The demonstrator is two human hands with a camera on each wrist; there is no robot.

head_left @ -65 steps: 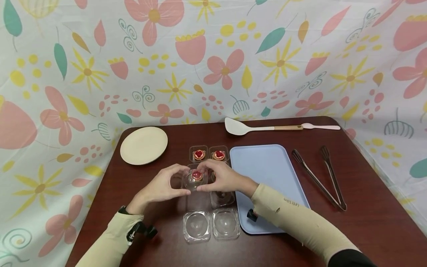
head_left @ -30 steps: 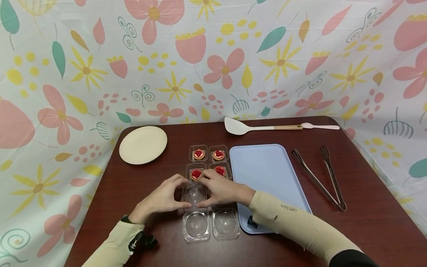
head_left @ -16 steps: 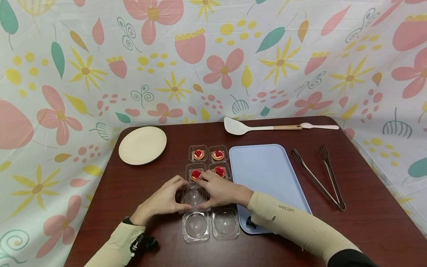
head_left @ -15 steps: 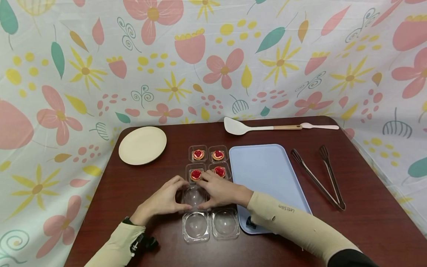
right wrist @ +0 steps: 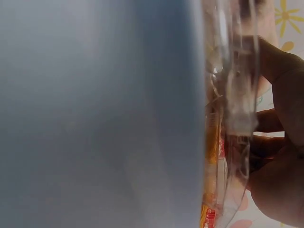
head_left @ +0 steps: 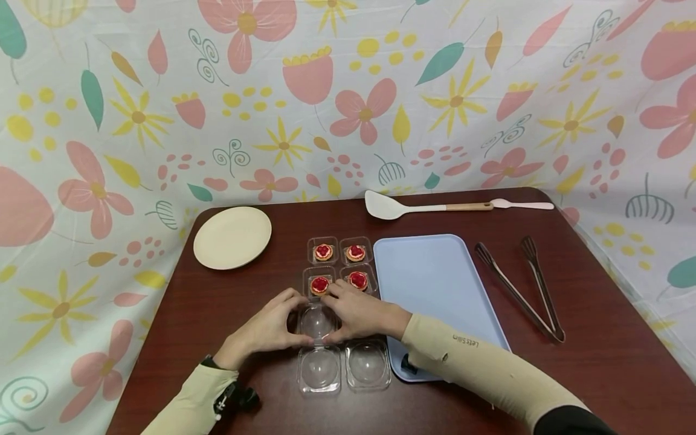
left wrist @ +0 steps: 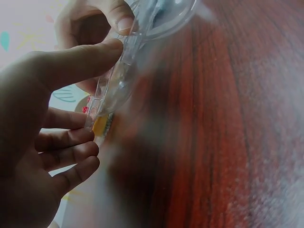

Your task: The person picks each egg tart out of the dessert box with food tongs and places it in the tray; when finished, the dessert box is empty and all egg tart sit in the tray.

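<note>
My left hand (head_left: 266, 326) and right hand (head_left: 361, 311) hold a clear plastic domed lid (head_left: 318, 322) between them. Both thumbs are at its near edge and other fingers at its far edge. In the left wrist view the left thumb and fingertips meet the rim of the clear plastic (left wrist: 118, 88). The right wrist view has right-hand fingers behind clear plastic edges. Just beyond, a red-topped tart (head_left: 319, 284) sits in a clear box; another tart (head_left: 357, 280) lies by the right fingers. Two more tarts, a left one (head_left: 324, 251) and a right one (head_left: 356, 252), sit in boxes farther back.
Two clear domed pieces, left (head_left: 319, 367) and right (head_left: 368, 365), lie in front. A blue tray (head_left: 435, 272) lies under the right forearm. Tongs (head_left: 544, 302) rest at the right, a white spatula (head_left: 385, 205) and small pink utensil (head_left: 522, 205) behind, a cream plate (head_left: 232, 237) back left.
Both hands have brought the domed lid nearer to me, from over the second-row left tart to the spot in front of it. Over the last half second they have hardly moved.
</note>
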